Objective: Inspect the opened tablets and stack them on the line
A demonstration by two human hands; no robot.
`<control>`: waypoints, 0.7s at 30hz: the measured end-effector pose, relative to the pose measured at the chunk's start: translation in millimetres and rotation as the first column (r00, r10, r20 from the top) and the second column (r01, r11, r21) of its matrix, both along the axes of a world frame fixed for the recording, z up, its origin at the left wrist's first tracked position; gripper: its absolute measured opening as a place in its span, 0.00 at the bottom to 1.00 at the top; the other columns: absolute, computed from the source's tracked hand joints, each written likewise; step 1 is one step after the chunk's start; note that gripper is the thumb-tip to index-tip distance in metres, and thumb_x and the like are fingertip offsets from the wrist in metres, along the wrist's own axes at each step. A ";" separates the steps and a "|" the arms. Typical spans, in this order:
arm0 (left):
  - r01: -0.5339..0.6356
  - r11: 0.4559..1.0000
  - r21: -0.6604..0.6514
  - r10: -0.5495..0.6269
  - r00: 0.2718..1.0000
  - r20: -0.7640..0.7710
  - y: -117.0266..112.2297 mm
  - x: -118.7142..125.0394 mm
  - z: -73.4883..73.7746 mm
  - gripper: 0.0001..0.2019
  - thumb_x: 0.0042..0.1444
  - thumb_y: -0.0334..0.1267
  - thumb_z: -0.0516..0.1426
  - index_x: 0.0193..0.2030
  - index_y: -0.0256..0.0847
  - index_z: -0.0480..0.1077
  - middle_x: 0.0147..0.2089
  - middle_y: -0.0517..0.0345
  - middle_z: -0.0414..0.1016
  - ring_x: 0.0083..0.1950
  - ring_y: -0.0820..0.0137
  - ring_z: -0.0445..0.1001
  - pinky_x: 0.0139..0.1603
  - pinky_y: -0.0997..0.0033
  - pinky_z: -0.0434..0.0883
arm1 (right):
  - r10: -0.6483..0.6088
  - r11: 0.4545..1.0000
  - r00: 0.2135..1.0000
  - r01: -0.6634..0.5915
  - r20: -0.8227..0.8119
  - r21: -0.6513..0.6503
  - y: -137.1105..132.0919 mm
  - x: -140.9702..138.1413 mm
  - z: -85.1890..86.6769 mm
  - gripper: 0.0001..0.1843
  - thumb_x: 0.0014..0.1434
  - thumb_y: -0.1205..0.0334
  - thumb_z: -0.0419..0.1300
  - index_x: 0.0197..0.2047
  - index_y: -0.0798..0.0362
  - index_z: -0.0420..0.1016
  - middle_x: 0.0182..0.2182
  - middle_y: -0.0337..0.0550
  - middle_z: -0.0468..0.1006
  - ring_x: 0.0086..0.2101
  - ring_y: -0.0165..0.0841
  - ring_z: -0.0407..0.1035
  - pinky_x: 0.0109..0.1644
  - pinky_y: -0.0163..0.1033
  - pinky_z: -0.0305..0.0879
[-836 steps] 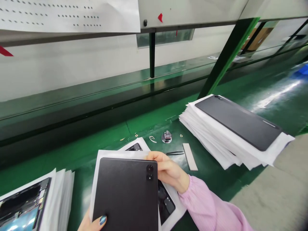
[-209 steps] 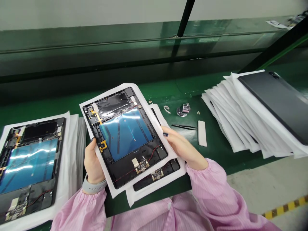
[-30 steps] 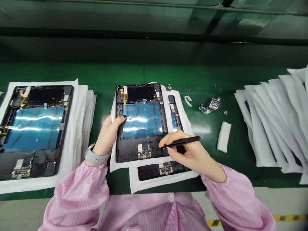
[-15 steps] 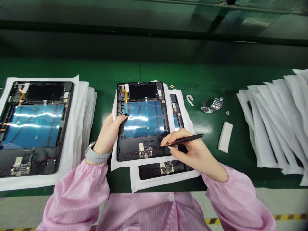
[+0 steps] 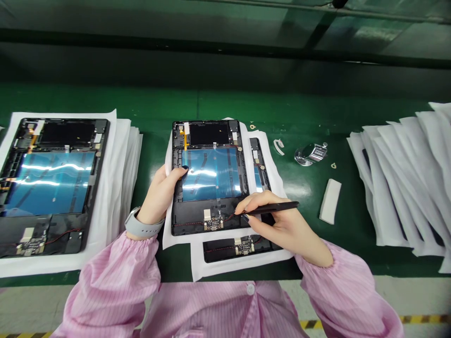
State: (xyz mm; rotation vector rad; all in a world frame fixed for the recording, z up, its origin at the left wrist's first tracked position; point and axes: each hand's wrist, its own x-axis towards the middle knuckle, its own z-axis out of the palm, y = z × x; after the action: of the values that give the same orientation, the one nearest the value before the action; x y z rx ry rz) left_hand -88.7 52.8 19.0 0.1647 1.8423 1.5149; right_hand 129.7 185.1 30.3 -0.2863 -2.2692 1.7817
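My left hand (image 5: 161, 195) grips the left edge of an opened tablet (image 5: 206, 213), its thumb resting on top near the blue-filmed battery (image 5: 211, 173). A white foam sheet (image 5: 169, 240) lies under this tablet. In my right hand (image 5: 278, 223) is a slim black pen-like tool (image 5: 278, 206), pinched between thumb and fingers. Those fingertips are at the tablet's lower right, beside the thin red wire (image 5: 229, 217) by the small circuit board (image 5: 213, 223); they hide the tool's tip. A second opened tablet (image 5: 220, 253) is partly covered underneath, on its own white sheet (image 5: 200, 272).
To the left, another opened tablet (image 5: 66, 234) tops a stack of white sheets (image 5: 123, 164). More layered sheets (image 5: 391, 188) lean at the right. A metal tally counter (image 5: 312, 154), a white block (image 5: 330, 201) and a curled white strip (image 5: 278, 147) lie on the green table (image 5: 299, 180).
The black tool has tilted slightly, its rear end now a little lower. Both hands and the tablet stay nearly where they were.
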 end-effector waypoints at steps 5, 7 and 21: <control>-0.002 1.000 0.016 0.002 1.000 0.001 -0.6 -0.1 -2.1 0.11 0.44 0.44 0.64 0.31 0.41 0.73 0.26 0.63 0.71 0.29 0.66 0.68 0.32 0.69 0.65 | 0.040 0.998 0.999 -0.040 -0.002 0.048 -1.0 -1.6 1.5 0.12 0.66 0.74 0.53 0.46 0.46 0.70 0.41 0.43 0.79 0.42 0.37 0.75 0.43 0.45 0.74; 0.002 1.000 0.016 -0.002 1.000 0.003 -0.2 -0.3 -1.8 0.10 0.45 0.44 0.64 0.31 0.41 0.73 0.26 0.64 0.71 0.29 0.67 0.68 0.31 0.70 0.65 | 0.047 0.997 0.999 -0.047 0.004 0.061 -2.3 -2.6 2.9 0.13 0.66 0.74 0.53 0.45 0.47 0.70 0.41 0.44 0.79 0.42 0.38 0.75 0.41 0.44 0.73; -0.001 1.000 0.007 0.001 1.000 -0.019 0.8 -0.4 -0.1 0.10 0.44 0.43 0.64 0.29 0.41 0.71 0.26 0.64 0.68 0.27 0.68 0.66 0.30 0.70 0.65 | -0.084 0.994 0.994 0.089 -0.071 0.067 -2.7 -3.9 4.3 0.12 0.61 0.75 0.59 0.40 0.48 0.75 0.39 0.44 0.76 0.39 0.37 0.74 0.43 0.45 0.73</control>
State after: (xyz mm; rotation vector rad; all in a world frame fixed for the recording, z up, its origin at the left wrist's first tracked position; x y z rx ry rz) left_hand -89.0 53.6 18.9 0.1823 1.8529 1.5252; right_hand 125.8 182.4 34.5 -0.3016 -2.2321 1.6402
